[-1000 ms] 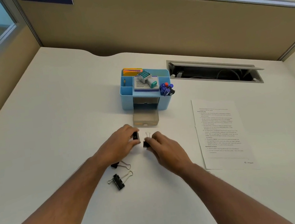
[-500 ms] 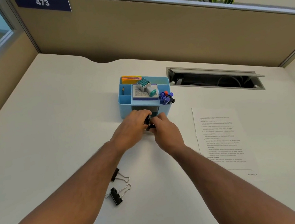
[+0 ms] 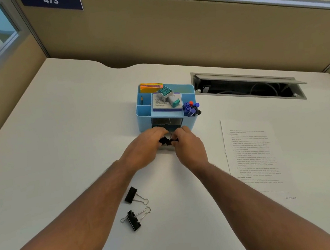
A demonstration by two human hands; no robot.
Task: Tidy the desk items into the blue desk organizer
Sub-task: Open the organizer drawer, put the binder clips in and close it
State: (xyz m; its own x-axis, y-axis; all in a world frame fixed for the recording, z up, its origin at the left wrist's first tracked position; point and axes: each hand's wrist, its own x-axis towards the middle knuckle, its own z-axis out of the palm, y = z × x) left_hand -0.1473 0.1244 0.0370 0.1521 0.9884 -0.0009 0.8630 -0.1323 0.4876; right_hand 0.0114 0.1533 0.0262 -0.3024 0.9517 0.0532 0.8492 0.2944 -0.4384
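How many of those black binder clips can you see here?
4: two lie loose on the desk, one above the other; the left hand and right hand each pinch one by the organizer. More may be hidden.

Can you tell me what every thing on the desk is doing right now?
left hand: holds a black binder clip
right hand: holds another clip by the organizer
blue organizer: upright, drawer slot open
two loose binder clips: lying on the desk
pens: standing in the right compartment
stamp: lying on its side on the notepad
paper sheet: flat on the desk
cable hatch: lid open
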